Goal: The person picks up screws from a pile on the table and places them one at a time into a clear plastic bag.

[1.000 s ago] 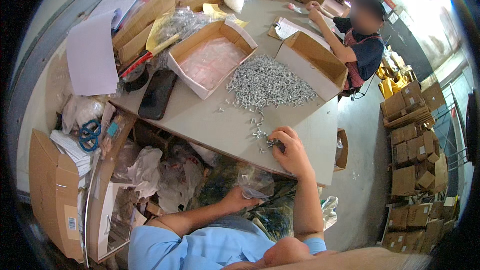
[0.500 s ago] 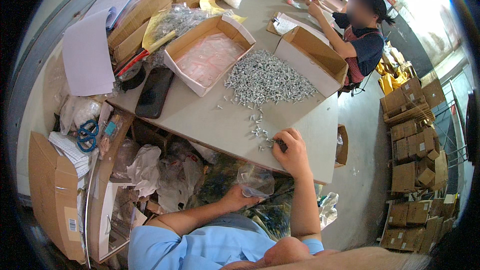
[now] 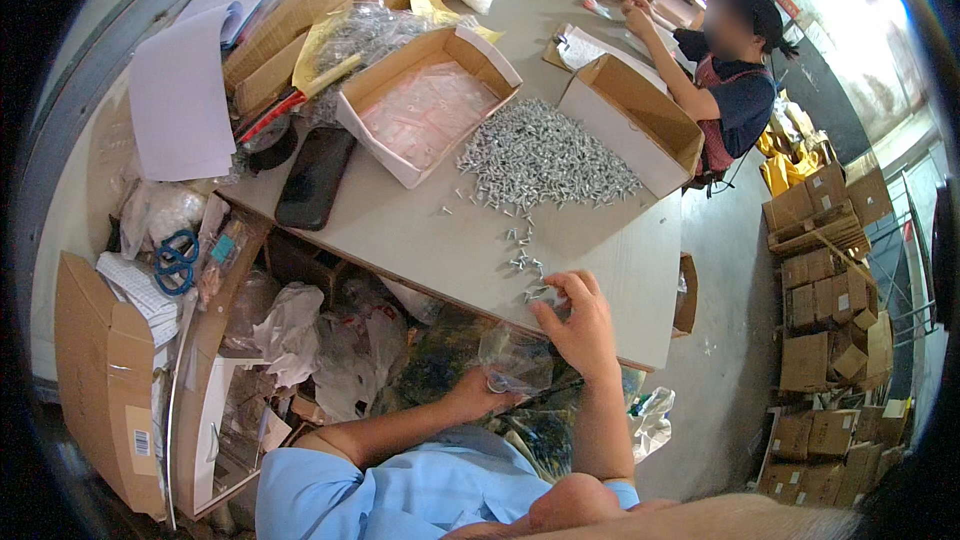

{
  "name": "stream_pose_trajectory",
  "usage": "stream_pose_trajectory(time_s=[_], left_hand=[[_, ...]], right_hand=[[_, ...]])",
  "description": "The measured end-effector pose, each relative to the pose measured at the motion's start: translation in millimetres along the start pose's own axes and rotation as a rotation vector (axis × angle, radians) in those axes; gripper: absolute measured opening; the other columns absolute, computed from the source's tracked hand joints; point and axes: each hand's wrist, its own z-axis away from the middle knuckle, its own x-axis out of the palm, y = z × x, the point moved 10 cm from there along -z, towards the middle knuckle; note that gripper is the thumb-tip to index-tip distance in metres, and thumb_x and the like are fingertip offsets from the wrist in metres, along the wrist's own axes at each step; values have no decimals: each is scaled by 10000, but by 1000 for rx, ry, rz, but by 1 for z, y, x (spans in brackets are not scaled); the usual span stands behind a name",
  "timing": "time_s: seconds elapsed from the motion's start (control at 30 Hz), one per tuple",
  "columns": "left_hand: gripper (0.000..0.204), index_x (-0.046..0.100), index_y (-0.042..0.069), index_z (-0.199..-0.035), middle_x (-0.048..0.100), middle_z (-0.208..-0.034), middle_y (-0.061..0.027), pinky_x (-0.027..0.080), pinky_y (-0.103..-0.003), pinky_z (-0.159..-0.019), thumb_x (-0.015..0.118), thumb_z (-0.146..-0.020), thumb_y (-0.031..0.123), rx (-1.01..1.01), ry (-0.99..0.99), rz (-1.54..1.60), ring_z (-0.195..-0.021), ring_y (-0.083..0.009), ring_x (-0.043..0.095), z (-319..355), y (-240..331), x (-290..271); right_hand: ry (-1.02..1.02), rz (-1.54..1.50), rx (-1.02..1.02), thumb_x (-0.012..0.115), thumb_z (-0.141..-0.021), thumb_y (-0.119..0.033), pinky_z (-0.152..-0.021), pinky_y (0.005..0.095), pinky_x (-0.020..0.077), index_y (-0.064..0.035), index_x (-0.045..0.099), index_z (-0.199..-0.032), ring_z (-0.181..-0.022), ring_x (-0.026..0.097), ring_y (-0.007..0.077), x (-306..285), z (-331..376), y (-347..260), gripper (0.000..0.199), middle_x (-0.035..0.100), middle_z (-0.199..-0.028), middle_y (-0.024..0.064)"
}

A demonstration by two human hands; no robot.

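My right hand (image 3: 585,325) is over the table's near edge, thumb and fingers curved and spread apart, with no held object showing. Its fingertips are beside a short trail of small silver screws (image 3: 522,262). That trail leads back to a large heap of the same screws (image 3: 545,155). Below the table edge, my left hand (image 3: 475,395) is closed on a see-through plastic piece (image 3: 518,358); whether it is a bag or a cup I cannot tell. Left of the heap, an open white carton (image 3: 412,172) contains small clear bags with pinkish edges.
Another open carton (image 3: 635,145) borders the heap on the right. A dark phone (image 3: 315,180) lies by the table's left edge. Across the table (image 3: 420,240) a co-worker (image 3: 735,95) sits with both hands raised. Stacked brown boxes (image 3: 810,360) stand along the right side.
My right hand has spread its thumb and fingers, which were bunched at the table edge. My left hand stays below the edge with the clear plastic. The view has shifted slightly.
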Motion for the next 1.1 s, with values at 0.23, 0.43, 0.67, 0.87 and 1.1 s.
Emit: stream_pose_trajectory(time_s=[0.23, 0.43, 0.67, 0.87, 1.1], left_hand=[[321, 655, 25, -1016, 690, -964, -91, 492, -339, -811, 733, -790, 241, 58, 3, 5, -881, -182, 630, -4, 0, 0], [355, 657, 26, -1023, 689, -986, -90, 478, -349, -849, 734, -781, 274, 52, 20, -77, -910, -197, 622, -4, -22, -3], [378, 659, 21, -1026, 687, -986, -107, 477, -352, -842, 732, -783, 302, 126, 0, 49, -885, -194, 619, -8, -17, 2], [366, 658, 24, -1028, 688, -981, -106, 479, -353, -837, 728, -787, 290, 127, 8, 0, -887, -194, 624, -8, -20, 1], [363, 653, 40, -1048, 685, -1006, -121, 474, -361, -850, 723, -784, 280, 149, -10, 41, -918, -215, 628, -9, -22, 3]], right_hand=[[159, 218, -152, 726, -718, -163, -693, 381, 488, -38, 626, -818, -788, 589, 312, 19, -5, -10, 189, 596, -843, 119], [-213, 19, -75, 674, -748, -101, -612, 350, 479, -27, 648, -810, -641, 584, 276, 34, 6, -17, 99, 586, -740, 114], [-37, 117, -161, 580, -737, -18, -857, 406, 461, -49, 628, -1050, -989, 548, 344, 26, -39, -4, 318, 557, -1051, 164], [15, 113, -246, 600, -722, -30, -808, 410, 481, -44, 650, -935, -895, 576, 342, 26, -43, -7, 220, 594, -939, 149], [-50, 196, -133, 630, -742, -38, -689, 351, 507, -11, 665, -873, -735, 623, 285, 17, -17, -1, 138, 623, -880, 134]])
